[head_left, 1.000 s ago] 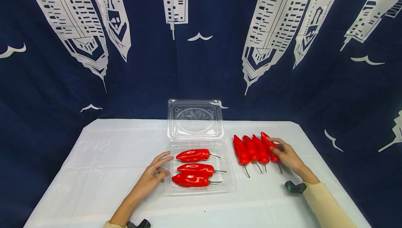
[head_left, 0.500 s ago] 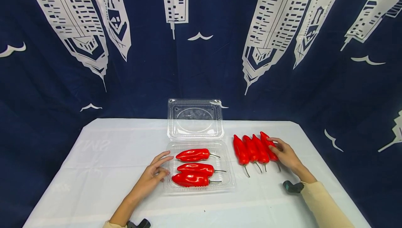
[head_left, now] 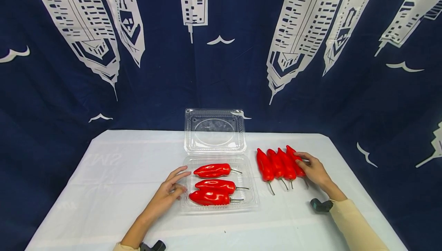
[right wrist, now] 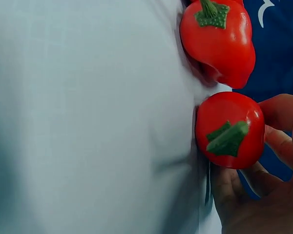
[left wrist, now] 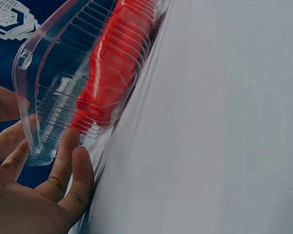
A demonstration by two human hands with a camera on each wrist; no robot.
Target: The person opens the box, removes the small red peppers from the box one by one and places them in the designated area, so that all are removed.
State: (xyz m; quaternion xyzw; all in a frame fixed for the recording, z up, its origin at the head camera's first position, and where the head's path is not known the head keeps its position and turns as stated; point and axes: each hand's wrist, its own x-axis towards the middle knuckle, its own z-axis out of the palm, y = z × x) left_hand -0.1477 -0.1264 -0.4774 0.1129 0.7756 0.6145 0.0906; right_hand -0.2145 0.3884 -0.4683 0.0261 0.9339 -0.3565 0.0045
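Right wrist: glossy, rounded pepper [right wrist: 225,111]

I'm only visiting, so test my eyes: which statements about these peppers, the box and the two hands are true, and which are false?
1. Three red peppers lie in the clear box. True.
2. The right hand holds a pepper outside the box. True.
3. The box is closed. False: its lid is open.
4. Both hands touch peppers. False: the left hand is at the box's left edge in the head view.
5. Five peppers are outside the box. False: four are.
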